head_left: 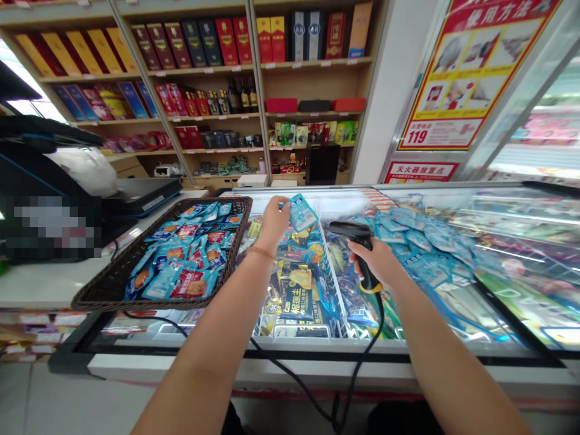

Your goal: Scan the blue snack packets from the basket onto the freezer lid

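Between the fingers of my left hand (275, 222) is a small light-blue snack packet (302, 212), held up by its edge above the freezer with its printed back towards me. My right hand (375, 261) is wrapped round the handle of a black barcode scanner (351, 230), whose head points left towards the packet. A black cable (371, 347) hangs from the scanner's grip. On the left stands a dark woven basket (102, 279) with many blue snack packets (185, 257) in it. A heap of similar light-blue packets (421, 241) lies on the freezer glass to the right.
Under my hands is a chest freezer (181, 359) with white wire dividers and bagged frozen goods (296, 293). A checkout machine (40, 163) stands at the left. Shelves (212, 69) of boxes and bottles line the back, and a red poster (453, 78) hangs at the right.
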The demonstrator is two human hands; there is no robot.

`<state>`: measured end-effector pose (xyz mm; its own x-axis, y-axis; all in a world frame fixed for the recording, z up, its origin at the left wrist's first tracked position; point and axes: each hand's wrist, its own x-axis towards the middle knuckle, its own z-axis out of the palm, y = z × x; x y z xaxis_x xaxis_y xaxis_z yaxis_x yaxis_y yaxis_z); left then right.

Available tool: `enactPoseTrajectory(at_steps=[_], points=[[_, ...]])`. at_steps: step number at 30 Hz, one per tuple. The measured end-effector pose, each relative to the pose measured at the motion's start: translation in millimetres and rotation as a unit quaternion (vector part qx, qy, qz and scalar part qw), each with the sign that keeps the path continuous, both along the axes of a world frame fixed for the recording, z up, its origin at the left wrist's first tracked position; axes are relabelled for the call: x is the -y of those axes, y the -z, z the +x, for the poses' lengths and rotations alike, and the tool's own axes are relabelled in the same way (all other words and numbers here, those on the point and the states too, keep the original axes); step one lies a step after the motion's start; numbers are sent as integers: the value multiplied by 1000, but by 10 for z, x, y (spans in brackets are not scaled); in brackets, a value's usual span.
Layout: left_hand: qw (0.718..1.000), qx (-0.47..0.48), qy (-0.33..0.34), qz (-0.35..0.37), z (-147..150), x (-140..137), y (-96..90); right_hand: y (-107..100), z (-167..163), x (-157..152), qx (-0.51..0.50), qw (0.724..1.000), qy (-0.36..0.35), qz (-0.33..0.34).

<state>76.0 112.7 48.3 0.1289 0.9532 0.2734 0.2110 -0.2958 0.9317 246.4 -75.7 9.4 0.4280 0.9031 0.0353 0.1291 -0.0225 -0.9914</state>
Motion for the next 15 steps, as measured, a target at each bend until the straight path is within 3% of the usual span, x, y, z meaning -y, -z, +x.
enactPoseTrajectory(at_steps=[4, 7, 15], points=[[1000, -22, 5, 7, 129, 60, 528, 57, 4, -20, 23, 999, -22, -4], [996, -68, -11, 57, 105, 63, 747, 68, -22, -12, 51, 998, -34, -14], [991, -102, -27, 86, 33, 89, 745, 61, -157, 32, 142, 986, -66, -54]])
